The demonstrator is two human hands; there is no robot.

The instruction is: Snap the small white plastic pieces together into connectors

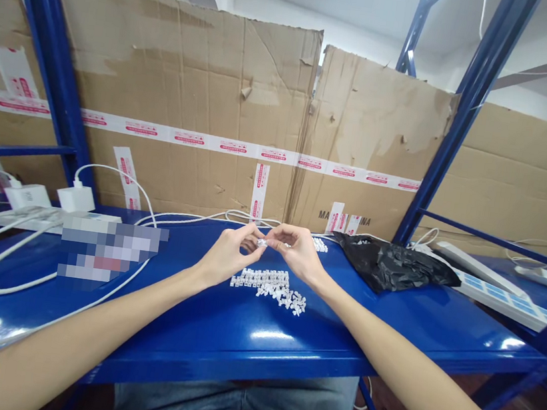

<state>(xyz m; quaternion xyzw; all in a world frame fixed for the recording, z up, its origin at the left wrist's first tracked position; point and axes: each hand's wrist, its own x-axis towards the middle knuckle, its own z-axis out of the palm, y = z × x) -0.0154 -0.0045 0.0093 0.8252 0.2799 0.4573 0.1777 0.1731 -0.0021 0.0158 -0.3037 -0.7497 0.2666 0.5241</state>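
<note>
Seated at a glossy blue steel shelf [243,362], the person holds both bare hands raised and close together above its middle, working on one tiny white plastic piece [262,242]. That piece sits at the fingertips, partly hidden, just above the shelf and clear of its surface. The left hand [227,253] reaches in from the near left, its slender fingers [251,234] closed in a pinch on the piece. The right hand [297,252] comes in from the opposite side, and its fingers [277,234] pinch at the same spot. Neither hand is clenched into a fist or fully released. Below the hands lies a tidy white row of similar plastic pieces [260,278], with a loose white heap of them [284,299] spilling beside it. A small white cluster of pieces [319,244] lies just past the right hand. A crumpled black plastic bag [387,263] rests farther right, and a long white cable [6,277] loops across the shelf to the left, before a large brown cardboard sheet [183,85].
</note>
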